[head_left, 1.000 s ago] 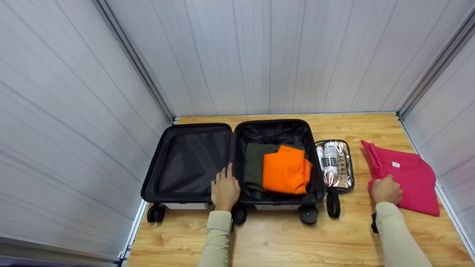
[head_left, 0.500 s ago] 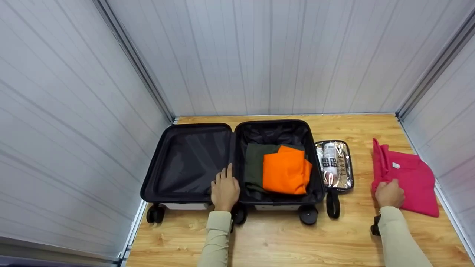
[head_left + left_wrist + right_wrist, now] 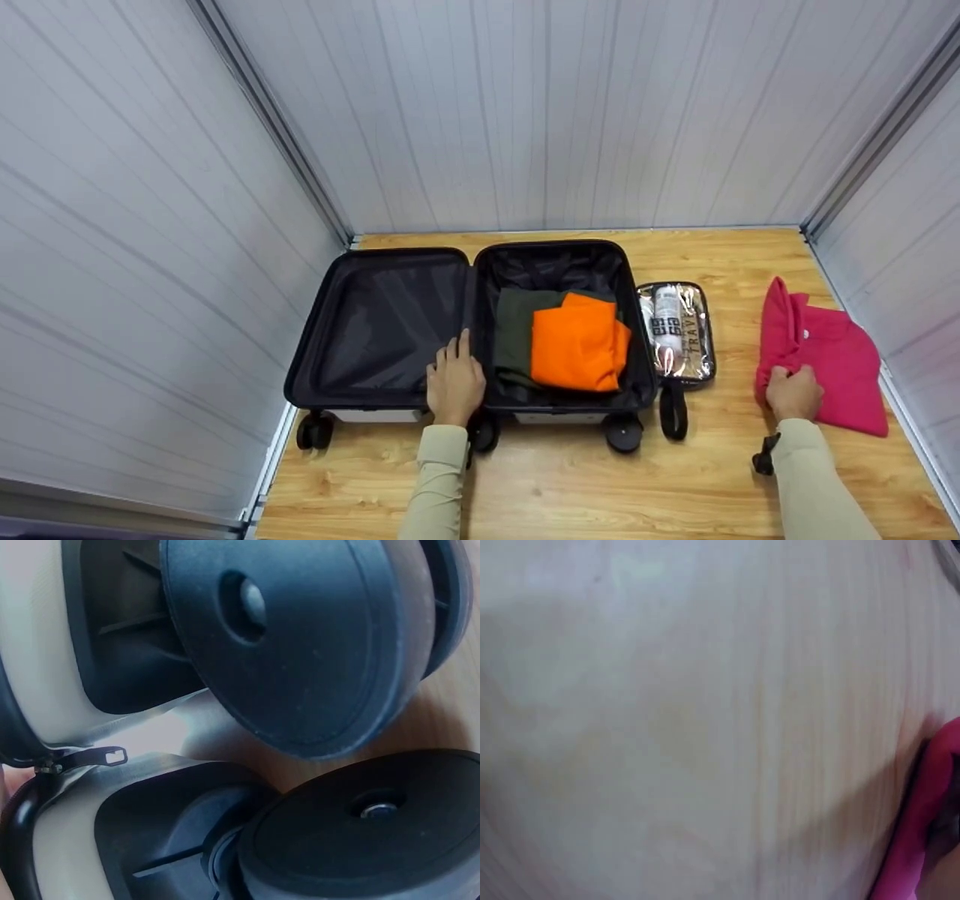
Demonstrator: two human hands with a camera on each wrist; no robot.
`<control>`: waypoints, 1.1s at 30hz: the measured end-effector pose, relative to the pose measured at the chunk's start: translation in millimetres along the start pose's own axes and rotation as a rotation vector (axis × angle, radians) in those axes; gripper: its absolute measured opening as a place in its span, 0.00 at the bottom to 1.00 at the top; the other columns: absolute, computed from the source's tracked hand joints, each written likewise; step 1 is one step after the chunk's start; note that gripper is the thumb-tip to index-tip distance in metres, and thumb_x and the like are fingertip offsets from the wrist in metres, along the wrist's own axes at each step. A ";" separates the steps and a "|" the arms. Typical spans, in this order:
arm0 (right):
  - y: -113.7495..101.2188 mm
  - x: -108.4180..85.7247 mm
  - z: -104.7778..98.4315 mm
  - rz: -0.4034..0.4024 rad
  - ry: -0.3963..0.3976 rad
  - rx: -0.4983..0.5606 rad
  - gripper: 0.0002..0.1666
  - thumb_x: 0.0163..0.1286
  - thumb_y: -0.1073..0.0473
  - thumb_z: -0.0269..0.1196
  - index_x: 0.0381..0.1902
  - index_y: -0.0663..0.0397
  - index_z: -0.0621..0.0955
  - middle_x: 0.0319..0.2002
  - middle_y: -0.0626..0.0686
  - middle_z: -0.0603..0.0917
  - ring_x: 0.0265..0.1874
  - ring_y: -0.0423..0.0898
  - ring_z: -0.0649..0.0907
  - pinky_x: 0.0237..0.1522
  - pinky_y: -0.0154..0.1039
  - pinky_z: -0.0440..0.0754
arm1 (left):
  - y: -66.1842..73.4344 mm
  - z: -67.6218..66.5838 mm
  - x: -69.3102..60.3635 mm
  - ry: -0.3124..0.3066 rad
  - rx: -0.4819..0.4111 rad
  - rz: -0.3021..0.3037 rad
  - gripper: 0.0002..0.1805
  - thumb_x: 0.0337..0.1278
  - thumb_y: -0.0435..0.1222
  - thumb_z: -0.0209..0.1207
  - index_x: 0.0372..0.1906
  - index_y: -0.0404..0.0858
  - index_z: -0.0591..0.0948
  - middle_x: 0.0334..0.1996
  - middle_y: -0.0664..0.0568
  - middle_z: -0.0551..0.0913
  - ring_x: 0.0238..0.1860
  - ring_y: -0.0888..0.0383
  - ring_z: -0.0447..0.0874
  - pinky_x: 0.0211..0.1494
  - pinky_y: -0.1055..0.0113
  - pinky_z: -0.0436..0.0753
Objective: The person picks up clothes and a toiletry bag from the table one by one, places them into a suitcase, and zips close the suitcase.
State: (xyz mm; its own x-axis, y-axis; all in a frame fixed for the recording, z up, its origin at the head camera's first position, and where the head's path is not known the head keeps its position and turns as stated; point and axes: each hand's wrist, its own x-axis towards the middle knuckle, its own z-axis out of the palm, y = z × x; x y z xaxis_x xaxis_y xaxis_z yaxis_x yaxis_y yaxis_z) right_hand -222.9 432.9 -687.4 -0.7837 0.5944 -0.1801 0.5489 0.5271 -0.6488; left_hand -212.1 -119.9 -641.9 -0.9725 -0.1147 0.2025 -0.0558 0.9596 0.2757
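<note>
At the right of the head view, my right hand (image 3: 795, 394) pinches the left part of a pink garment (image 3: 847, 367), whose left side is folded over and bunched. The right wrist view shows a pink edge (image 3: 911, 862) at its lower right corner. My left hand (image 3: 455, 382) rests with extended fingers on the near middle edge of an open black-lined suitcase (image 3: 382, 330). In the suitcase's right half, an orange folded cloth (image 3: 574, 345) lies over a dark green one (image 3: 514, 337). Two suitcase wheels (image 3: 300, 637) fill much of the left wrist view.
A clear travel pouch (image 3: 694, 337) with a white bottle inside lies against the suitcase's right side, its black strap (image 3: 673, 414) towards me. Pale panel walls (image 3: 517, 112) stand at the back and both sides of the wooden floor (image 3: 547, 487).
The left edge of the pink garment has moved right and folded over its middle, nearly covering the white label. My right hand has shifted slightly right and nearer. My left hand has stayed in place.
</note>
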 end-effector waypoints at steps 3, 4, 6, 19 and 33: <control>-0.8 0.0 -1.3 0.004 0.005 0.034 0.26 0.75 0.54 0.41 0.53 0.75 0.69 0.57 0.81 0.72 0.60 0.79 0.70 0.65 0.67 0.66 | -0.2 -0.5 0.7 0.009 0.005 0.007 0.28 0.78 0.41 0.48 0.78 0.47 0.66 0.68 0.44 0.77 0.66 0.42 0.76 0.62 0.41 0.78; -0.7 0.0 -1.9 0.007 0.003 0.040 0.26 0.75 0.54 0.41 0.53 0.75 0.69 0.57 0.81 0.72 0.61 0.79 0.70 0.66 0.66 0.66 | -0.1 -0.3 0.4 0.013 0.004 0.009 0.28 0.78 0.41 0.48 0.78 0.47 0.66 0.68 0.44 0.78 0.66 0.42 0.76 0.62 0.41 0.78; -1.4 0.1 -3.6 0.009 -0.006 0.051 0.26 0.75 0.53 0.40 0.52 0.75 0.69 0.57 0.81 0.72 0.62 0.78 0.69 0.67 0.65 0.66 | -0.3 0.0 -0.1 0.012 0.008 0.008 0.28 0.78 0.41 0.48 0.78 0.47 0.66 0.68 0.44 0.78 0.66 0.42 0.76 0.62 0.41 0.78; -9.1 -1.5 -14.9 0.157 -0.096 0.208 0.35 0.73 0.47 0.46 0.61 0.75 0.68 0.69 0.75 0.66 0.69 0.67 0.66 0.73 0.56 0.63 | -1.2 0.6 -0.2 -0.003 0.032 0.011 0.28 0.79 0.42 0.47 0.79 0.47 0.65 0.69 0.44 0.76 0.66 0.42 0.76 0.63 0.41 0.78; -22.2 -7.0 -17.0 0.325 -0.073 0.477 0.09 0.58 0.63 0.53 0.34 0.58 0.65 0.49 0.60 0.64 0.48 0.52 0.62 0.46 0.41 0.64 | -0.9 0.0 -0.3 0.003 0.010 0.012 0.28 0.79 0.41 0.47 0.78 0.46 0.65 0.69 0.44 0.76 0.66 0.42 0.76 0.63 0.41 0.78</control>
State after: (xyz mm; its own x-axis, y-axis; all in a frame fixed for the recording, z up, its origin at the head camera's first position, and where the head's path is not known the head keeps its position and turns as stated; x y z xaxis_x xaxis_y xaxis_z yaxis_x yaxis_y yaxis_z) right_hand -224.7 427.4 -659.2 -0.6245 0.6273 -0.4652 0.5864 -0.0169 -0.8099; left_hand -211.7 -120.7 -642.1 -0.9725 -0.1043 0.2083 -0.0469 0.9635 0.2636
